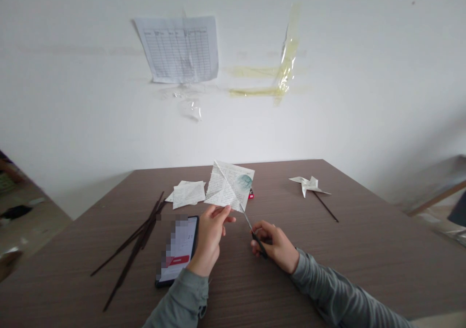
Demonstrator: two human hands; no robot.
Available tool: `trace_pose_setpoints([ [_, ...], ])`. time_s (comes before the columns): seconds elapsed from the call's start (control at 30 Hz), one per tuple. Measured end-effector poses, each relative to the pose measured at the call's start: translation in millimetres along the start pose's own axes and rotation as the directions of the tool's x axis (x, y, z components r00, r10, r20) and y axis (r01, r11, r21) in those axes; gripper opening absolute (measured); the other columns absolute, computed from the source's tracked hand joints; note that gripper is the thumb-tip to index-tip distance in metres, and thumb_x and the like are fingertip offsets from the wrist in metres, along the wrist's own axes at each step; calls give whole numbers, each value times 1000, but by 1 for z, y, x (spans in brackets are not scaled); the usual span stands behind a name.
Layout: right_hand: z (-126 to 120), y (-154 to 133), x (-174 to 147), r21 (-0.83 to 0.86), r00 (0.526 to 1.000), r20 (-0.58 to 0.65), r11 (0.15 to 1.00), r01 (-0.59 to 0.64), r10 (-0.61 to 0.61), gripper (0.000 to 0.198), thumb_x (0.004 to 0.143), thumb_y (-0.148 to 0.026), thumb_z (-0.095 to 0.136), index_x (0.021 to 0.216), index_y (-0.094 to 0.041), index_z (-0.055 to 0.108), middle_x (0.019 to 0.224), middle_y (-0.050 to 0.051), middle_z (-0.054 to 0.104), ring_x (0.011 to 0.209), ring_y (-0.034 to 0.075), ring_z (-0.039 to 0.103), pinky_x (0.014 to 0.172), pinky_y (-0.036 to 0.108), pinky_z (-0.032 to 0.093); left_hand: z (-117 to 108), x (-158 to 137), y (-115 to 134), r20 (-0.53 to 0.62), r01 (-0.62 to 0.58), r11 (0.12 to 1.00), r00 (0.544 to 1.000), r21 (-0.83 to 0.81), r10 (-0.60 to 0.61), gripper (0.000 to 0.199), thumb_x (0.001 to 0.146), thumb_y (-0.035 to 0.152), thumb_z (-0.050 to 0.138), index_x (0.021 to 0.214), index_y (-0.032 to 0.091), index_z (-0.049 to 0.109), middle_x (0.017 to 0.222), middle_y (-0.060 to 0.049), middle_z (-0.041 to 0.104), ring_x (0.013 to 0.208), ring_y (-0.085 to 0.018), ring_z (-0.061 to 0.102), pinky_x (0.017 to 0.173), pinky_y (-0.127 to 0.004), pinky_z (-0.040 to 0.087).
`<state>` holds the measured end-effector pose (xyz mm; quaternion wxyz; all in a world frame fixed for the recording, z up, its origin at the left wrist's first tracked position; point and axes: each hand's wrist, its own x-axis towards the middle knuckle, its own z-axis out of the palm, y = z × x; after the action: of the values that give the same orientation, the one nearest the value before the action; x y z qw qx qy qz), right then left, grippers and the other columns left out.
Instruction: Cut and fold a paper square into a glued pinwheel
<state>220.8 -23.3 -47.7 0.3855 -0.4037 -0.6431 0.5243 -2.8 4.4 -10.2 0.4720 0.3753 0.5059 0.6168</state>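
A square of printed paper (227,184), with diagonal creases and a bluish round picture, is held up above the table. My left hand (211,238) pinches its lower edge between thumb and fingers. My right hand (274,244) is closed around the dark handles of a pair of scissors (259,244). The scissors' blades reach the paper's lower right corner; how far they have cut in I cannot tell. Partly hidden behind the paper is a small red object (251,195). To the left lie several more printed paper pieces (189,194).
A phone (182,250) with its screen lit lies left of my left hand. Several thin dark sticks (136,240) lie farther left. A paper pinwheel (309,184) on a dark stick rests at the right of the brown table (364,265). Behind stands a white wall with a taped sheet (178,51).
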Motion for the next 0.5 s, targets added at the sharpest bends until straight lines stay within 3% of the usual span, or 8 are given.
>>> trace_pose_setpoints([
  [0.23,-1,0,0,22,1000,4,1000,-15,14,68,86,-86,104,104,-31,69,75,0,82,66,26,79,75,44,69,0,0,-1,3,-12,1000,1000,-13,12,46,62,50,110,81,23,78,91,-12,96,67,-24,90,40,-18,33],
  [0.5,-2,5,3,30,1000,-17,999,-17,18,68,83,-85,108,102,-31,71,71,0,82,63,26,78,77,45,69,0,2,-2,0,-10,1000,1000,3,10,45,68,48,110,80,24,75,92,-11,97,67,-24,89,41,-18,33],
])
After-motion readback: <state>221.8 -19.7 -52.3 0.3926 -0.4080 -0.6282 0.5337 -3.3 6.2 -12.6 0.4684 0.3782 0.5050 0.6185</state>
